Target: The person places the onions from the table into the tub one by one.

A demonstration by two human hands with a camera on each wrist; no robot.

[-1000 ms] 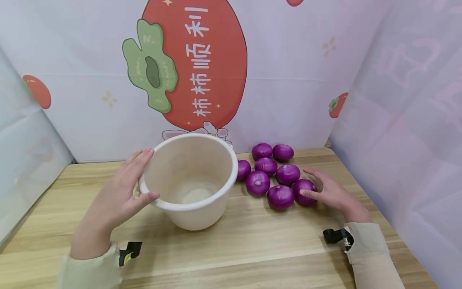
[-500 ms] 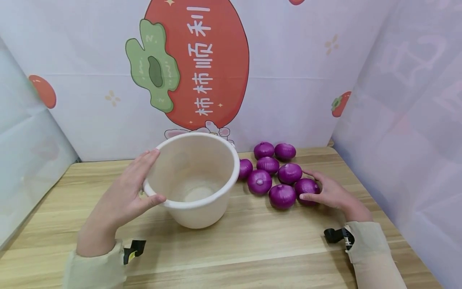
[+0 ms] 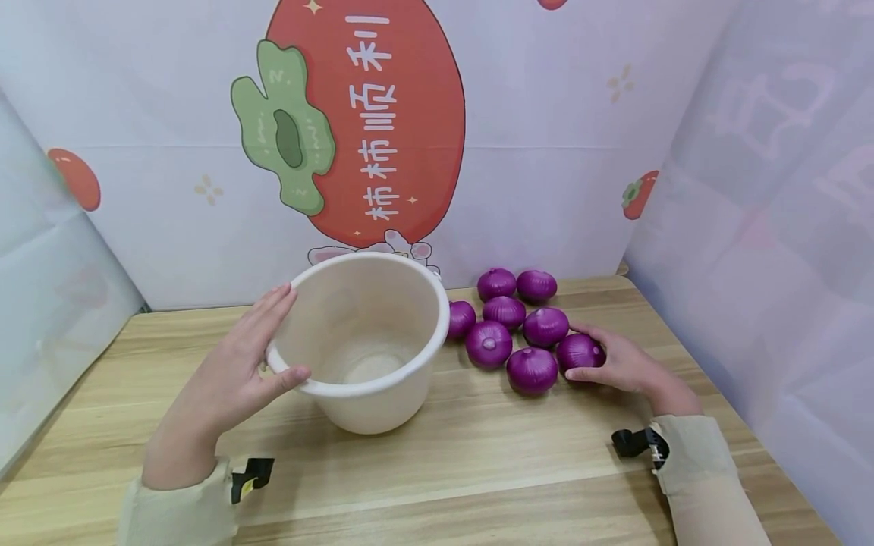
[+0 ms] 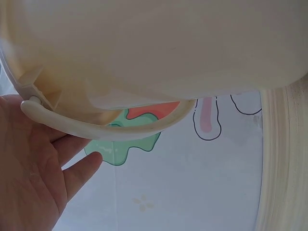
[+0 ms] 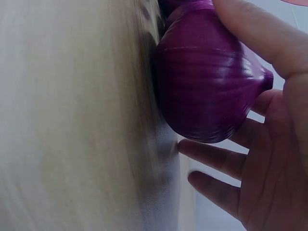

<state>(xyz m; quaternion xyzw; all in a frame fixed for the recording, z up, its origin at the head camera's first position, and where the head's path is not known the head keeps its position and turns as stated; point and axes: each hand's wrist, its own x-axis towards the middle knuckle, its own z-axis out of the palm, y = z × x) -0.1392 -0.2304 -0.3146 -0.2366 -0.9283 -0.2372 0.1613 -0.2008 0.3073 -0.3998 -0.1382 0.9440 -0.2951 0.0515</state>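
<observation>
A cream bucket [image 3: 372,406] stands upright on the table, its inside bare. On its left rim rests my left hand [image 3: 221,379], fingers extended along the outside and thumb over the front edge. The left wrist view has the open palm [image 4: 31,178] beside the bucket's handle [image 4: 96,131]. At the right, my right hand [image 3: 624,365] holds the rightmost purple onion [image 3: 579,352] between thumb and fingers. In the right wrist view, the thumb lies against this onion [image 5: 207,77], which is low at the table surface; the hand [image 5: 274,159] curves round it.
Several other purple onions [image 3: 532,371] lie close together between the bucket and my right hand, one partly behind the bucket's rim. Printed cloth walls [image 3: 546,189] stand behind and at both sides of the wooden table [image 3: 437,485].
My right thumb and fingers have closed in round the rightmost onion, whose tip has turned toward the palm. The left hand has shifted slightly on the rim.
</observation>
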